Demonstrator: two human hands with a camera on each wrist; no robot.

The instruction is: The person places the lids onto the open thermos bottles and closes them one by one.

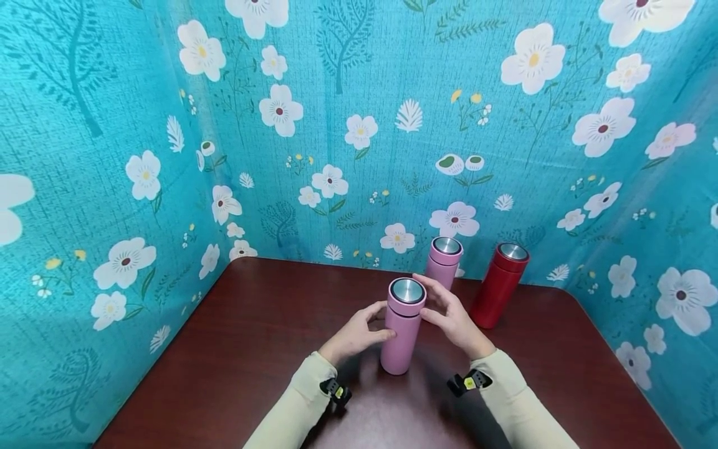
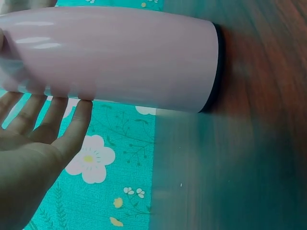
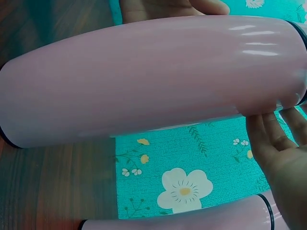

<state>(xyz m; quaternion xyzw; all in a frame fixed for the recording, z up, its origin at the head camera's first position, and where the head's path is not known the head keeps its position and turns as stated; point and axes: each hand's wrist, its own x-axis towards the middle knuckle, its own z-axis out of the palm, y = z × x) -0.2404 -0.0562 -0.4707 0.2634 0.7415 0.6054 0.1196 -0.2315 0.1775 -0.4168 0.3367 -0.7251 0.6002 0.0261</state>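
Note:
A pink thermos bottle point(image 1: 401, 340) with a silver-topped lid stands upright between my two hands at the middle of the table. My left hand point(image 1: 359, 333) holds its left side, thumb across the front and fingertips against the far side; the left wrist view shows those fingers point(image 2: 57, 112) touching the smooth wall. On the other side, my right hand point(image 1: 451, 315) grips it higher up, around the lid and neck. In the right wrist view its fingertips point(image 3: 264, 124) meet the wall near the dark seam ring. The bottle's dark base rim point(image 2: 218, 67) is close to the tabletop.
Behind my right hand stands a second pink thermos bottle point(image 1: 443, 265), partly hidden. To its right is a red thermos bottle point(image 1: 498, 290). The dark wooden table point(image 1: 252, 349) is bordered at the back and sides by a blue flowered cloth point(image 1: 336, 156).

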